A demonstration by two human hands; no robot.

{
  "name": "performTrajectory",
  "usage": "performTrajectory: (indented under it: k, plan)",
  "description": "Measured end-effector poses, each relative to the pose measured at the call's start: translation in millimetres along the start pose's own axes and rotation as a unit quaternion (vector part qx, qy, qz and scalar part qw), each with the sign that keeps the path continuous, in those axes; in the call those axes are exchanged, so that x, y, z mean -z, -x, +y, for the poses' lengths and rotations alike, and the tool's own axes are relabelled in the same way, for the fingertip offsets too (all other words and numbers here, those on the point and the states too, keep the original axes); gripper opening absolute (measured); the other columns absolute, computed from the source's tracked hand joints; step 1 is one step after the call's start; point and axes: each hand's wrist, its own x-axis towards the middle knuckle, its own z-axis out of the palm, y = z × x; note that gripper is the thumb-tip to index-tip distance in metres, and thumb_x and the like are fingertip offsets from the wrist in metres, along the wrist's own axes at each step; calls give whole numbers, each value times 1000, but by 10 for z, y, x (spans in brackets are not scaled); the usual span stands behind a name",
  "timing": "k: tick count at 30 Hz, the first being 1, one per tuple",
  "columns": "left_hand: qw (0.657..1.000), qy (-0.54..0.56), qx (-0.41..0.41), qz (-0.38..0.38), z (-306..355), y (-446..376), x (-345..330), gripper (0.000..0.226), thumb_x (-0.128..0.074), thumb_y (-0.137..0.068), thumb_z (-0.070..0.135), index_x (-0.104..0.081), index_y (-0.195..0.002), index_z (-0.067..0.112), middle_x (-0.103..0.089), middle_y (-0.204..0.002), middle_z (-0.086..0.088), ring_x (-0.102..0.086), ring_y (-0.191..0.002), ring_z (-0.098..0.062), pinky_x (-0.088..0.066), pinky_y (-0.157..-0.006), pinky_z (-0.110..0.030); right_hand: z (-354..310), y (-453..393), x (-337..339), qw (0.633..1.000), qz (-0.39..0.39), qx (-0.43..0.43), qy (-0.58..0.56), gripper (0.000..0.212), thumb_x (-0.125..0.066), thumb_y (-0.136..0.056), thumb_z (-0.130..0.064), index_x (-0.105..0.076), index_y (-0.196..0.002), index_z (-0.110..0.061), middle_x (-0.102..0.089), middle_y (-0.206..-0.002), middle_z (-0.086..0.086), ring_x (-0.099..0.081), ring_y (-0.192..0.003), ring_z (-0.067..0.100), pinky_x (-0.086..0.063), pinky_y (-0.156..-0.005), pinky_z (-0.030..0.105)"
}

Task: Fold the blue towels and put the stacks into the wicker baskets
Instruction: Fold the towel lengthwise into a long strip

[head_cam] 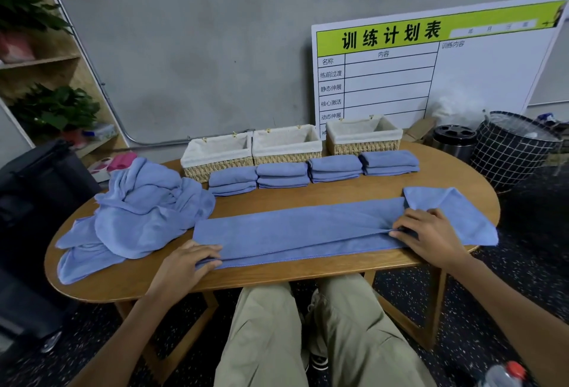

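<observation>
Partly done, by the look of it. Four folded stacks (pixel 311 171) lined up mid-frame on the table (pixel 277 277), just in front of three baskets (pixel 289 144) along the far edge. No blue showing inside any basket, so none of the stacks put away yet. Unfolded pile (pixel 135 211) heaped at centre left, still to be folded. One towel (pixel 292 232) in hand, stretched as a long band across the lower middle of the frame, folded lengthwise, its right end not yet squared and spread out toward the table's right edge.

Left hand (pixel 181 263) at the band's left end, near edge: fingers curled over the top, clamped on the corner. Right hand (pixel 431 232) near the right end: fingertips bunched together, pinching a gathered crease where the layers meet. Loose flap lying beyond and behind those fingers.
</observation>
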Motion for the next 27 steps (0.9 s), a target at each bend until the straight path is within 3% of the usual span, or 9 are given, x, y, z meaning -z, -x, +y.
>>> performTrajectory:
  k: [5,10,11,13,14,16,19,24,27]
  plan:
    - [998,-57,-25,-20,-40,-49,72,41,-47,-89,69,-75,-90,39,-66,-116,33,-59,-98,5,-53,-78,-21,17,99,-19,1000,-2,4,16,43,-45,-90,-63,-70,-83,-29,-62,-86,-17,-60,-76,8,-27,-76,29]
    - [988,-154,-9,-18,190,-456,101,83,-9,-92,79,-68,-73,25,-69,-77,12,-64,-72,-9,-49,-54,-30,5,37,-50,1000,9,12,19,40,-49,-89,-60,-71,-81,-28,-62,-85,-16,-59,-76,10,-27,-78,29]
    - [991,-134,-5,-21,309,-587,68,76,-15,-94,77,-70,-77,27,-70,-81,12,-64,-76,-10,-49,-58,-30,7,8,-63,1000,6,8,14,41,-48,-89,-61,-71,-81,-28,-62,-86,-15,-59,-77,11,-28,-78,30]
    - [998,-14,22,-59,502,-800,-85,53,-35,-98,68,-72,-109,32,-70,-116,12,-63,-108,-11,-52,-84,-32,18,-59,-87,1000,-3,-1,1,43,-46,-89,-63,-71,-81,-29,-62,-88,-16,-60,-79,11,-30,-78,32]
    - [993,39,36,-106,568,-860,-174,52,-38,-97,68,-65,-126,34,-61,-136,12,-53,-129,-12,-46,-101,-36,26,-85,-97,1000,-7,-4,-5,44,-46,-90,-64,-71,-82,-29,-63,-88,-16,-61,-80,11,-32,-78,33]
    - [979,28,34,-200,557,-878,-382,79,-19,-86,86,-40,-148,42,-28,-161,16,-17,-152,-10,-21,-121,-49,38,-98,-98,1000,-10,-10,-16,43,-47,-89,-65,-71,-82,-29,-63,-88,-16,-61,-80,11,-35,-78,35]
    - [973,-42,35,-226,428,-837,-507,102,7,-67,97,-17,-155,49,5,-162,26,12,-151,-3,3,-122,-56,58,-23,-83,1000,6,-13,-9,44,-48,-89,-65,-72,-81,-28,-65,-87,-15,-61,-81,10,-35,-77,33]
    - [966,-96,51,-236,284,-895,-474,105,9,-62,100,-7,-154,52,11,-161,26,14,-152,-9,2,-119,-60,171,-116,-111,1000,-23,-15,13,54,-41,-89,-72,-71,-85,-28,-64,-89,-14,-61,-83,13,-30,-78,30]
    - [967,-93,66,-229,201,-939,-459,102,6,-62,101,-7,-152,56,10,-162,27,12,-153,-10,0,-120,-62,319,-220,-121,999,-47,-4,28,50,-41,-88,-71,-71,-89,-30,-64,-91,-13,-61,-84,15,-34,-80,33]
